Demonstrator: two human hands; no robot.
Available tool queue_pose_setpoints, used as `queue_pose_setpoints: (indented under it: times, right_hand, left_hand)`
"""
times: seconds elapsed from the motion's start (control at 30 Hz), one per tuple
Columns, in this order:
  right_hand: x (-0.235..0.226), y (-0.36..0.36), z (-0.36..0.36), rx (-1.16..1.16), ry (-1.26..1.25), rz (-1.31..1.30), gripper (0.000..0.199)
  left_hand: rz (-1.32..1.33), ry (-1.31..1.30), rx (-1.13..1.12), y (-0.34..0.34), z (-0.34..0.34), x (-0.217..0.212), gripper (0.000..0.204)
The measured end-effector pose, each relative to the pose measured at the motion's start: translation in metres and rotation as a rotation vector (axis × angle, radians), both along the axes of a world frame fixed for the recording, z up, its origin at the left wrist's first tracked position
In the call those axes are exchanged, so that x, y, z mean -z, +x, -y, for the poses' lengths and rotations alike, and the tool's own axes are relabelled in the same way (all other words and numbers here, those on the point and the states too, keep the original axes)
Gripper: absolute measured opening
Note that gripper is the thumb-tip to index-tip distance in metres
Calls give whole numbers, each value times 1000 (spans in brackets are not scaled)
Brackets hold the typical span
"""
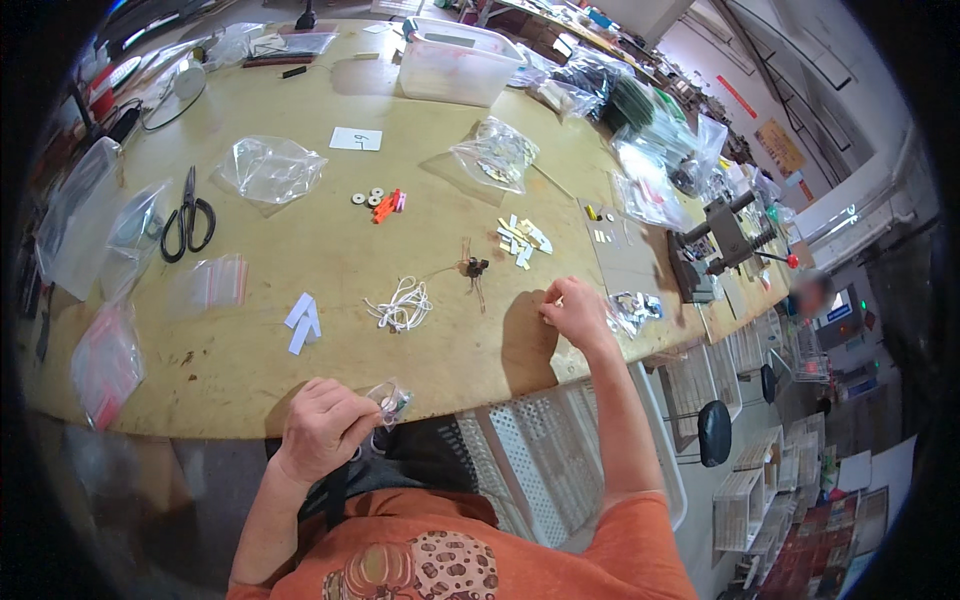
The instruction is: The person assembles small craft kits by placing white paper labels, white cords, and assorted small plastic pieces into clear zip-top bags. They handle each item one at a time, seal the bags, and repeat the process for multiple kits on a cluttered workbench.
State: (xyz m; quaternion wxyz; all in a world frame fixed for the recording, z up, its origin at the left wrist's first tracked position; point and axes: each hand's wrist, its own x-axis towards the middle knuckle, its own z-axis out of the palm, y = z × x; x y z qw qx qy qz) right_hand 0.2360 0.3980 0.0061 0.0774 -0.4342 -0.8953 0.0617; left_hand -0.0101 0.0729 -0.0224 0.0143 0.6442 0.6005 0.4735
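Yellowish, worn wood is forming the broad round-edged worktable (pixel 250 330) that is filling most of the view, its top scuffed and stained. At the near edge, the left hand (pixel 322 428) is pinching a small clear plastic bag with tiny metal parts (pixel 391 401) between thumb and fingers, holding it just over the table's rim. Farther along the near edge toward the right corner, the right hand (pixel 574 311) is resting on the wood with its fingertips closed narrowly on a small pale piece; what that piece is cannot be told. Between the hands, a loose coil of white string (pixel 402 305) is lying beside a small dark wired part (pixel 473 267). Black-handled scissors (pixel 187 217) are lying toward the left edge, next to clear empty bags (pixel 268 169). Near the middle, orange plastic clips (pixel 388 204) are sitting just beside silver washers (pixel 366 197). A white plastic tub (pixel 455 62) is standing at the far edge. Beyond the right edge, a black metal press (pixel 722 243) is standing among more bags, and white perforated crates (pixel 540 450) are sitting below on the workshop floor.
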Motion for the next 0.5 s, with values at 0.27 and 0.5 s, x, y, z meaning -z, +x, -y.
queue_pose_setpoints:
  times: [0.27,0.5]
  right_hand:
    - [18,-39,-40,-60,-270,-559,16]
    - [45,-53,-81,109,-391,-446,25]
  left_hand:
    - [-78,-3,-7,2,-1,4,16]
    - [-70,23,-22,2,-1,6,17]
